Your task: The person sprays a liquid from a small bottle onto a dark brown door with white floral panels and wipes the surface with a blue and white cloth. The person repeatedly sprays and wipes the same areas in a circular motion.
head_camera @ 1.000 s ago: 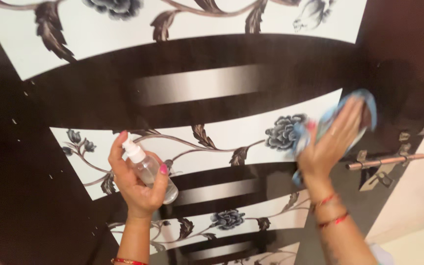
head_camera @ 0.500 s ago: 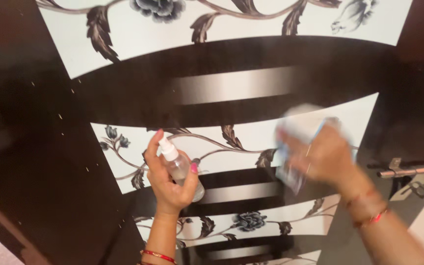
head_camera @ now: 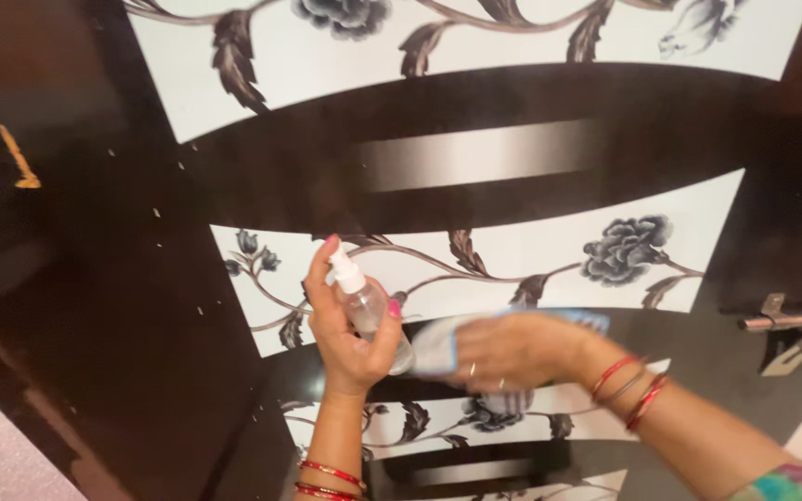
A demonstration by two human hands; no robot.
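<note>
Your door (head_camera: 475,176): dark brown with white bands, grey flowers, brown leaves. Your spray bottle (head_camera: 367,304): clear, white nozzle. Your cloth (head_camera: 438,345): white, blue-edged.

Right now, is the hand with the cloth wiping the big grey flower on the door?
No, the right hand presses the cloth lower down, beside the spray bottle, away from the big grey flower.

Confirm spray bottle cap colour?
White cap on the clear spray bottle, held in left hand; head view.

Pink nail polish; red bangles both wrists; 2 finger rings, possibly; multicoloured sleeve (head_camera: 786,482).
</note>
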